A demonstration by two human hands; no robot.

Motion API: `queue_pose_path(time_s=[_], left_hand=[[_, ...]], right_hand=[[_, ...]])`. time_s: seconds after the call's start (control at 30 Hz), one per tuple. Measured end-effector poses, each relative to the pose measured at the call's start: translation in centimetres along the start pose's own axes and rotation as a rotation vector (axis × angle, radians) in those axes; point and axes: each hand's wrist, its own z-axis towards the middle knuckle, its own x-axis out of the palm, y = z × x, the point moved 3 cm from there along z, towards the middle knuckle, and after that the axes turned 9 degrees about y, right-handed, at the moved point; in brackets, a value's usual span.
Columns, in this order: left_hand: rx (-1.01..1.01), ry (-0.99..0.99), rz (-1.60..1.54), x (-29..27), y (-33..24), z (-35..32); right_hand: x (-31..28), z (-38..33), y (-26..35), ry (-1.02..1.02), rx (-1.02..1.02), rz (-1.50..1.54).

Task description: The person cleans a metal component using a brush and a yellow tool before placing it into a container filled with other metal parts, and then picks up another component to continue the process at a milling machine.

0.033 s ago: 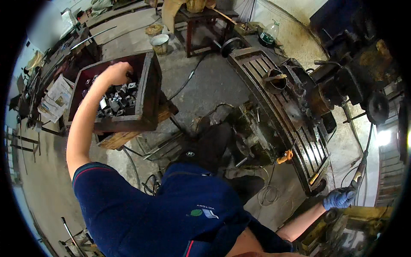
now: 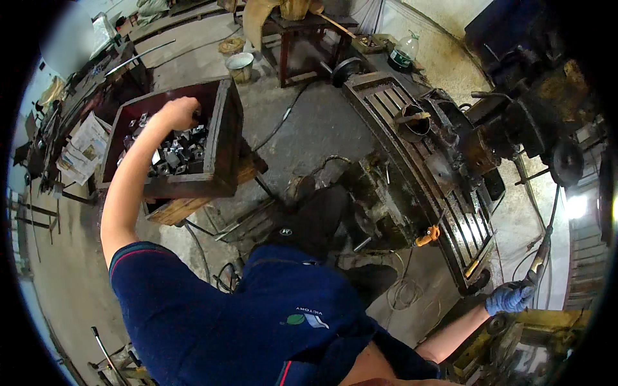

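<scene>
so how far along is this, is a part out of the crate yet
Not yet by the look of it. The left hand is down in the dark wooden crate, on the heap of metal parts; whether its fingers hold one cannot be seen. The right hand, in a blue glove, rests by the end of the machine table. No loose part from the crate shows on that table, so lifting and carrying seem left.

Grey concrete floor (image 2: 315, 122), wooden stool (image 2: 302, 38), bright doorway right (image 2: 576, 206).
</scene>
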Motion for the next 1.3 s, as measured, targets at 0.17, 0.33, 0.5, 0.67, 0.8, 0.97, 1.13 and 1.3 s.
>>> queue_pose_path(time_s=[0.17,0.33,0.5,0.67,0.8,0.97,1.13,1.3], left_hand=[[0.009,0.140,0.245,4.7,0.8,3.3],[0.165,0.039,0.091,6.8,0.3,7.5],[-0.011,0.000,0.151,2.6,0.9,2.5],[0.081,-0.449,-0.211,-3.9,-0.7,-0.7],[0.438,-0.557,-0.510,-11.3,-8.1,-2.0],[0.893,-0.415,-0.852,-16.2,-20.4,0.0],[1.244,0.091,-1.584,-14.3,-34.2,4.8],[1.207,0.473,-1.909,-8.0,-46.2,6.6]], right_hand=[[-0.2,0.2,0.0,-0.034,0.001,-0.170],[-2.2,1.4,2.5,-0.096,0.043,-0.090],[0.2,2.7,3.3,0.021,0.058,-0.028],[1.6,3.3,5.2,-0.044,0.139,0.015],[-0.1,4.5,5.2,0.043,-0.022,-0.015],[-0.6,4.8,4.0,0.000,0.016,0.155],[0.9,6.7,5.9,-0.015,0.161,0.089],[1.0,8.6,7.4,0.040,0.104,0.179]])
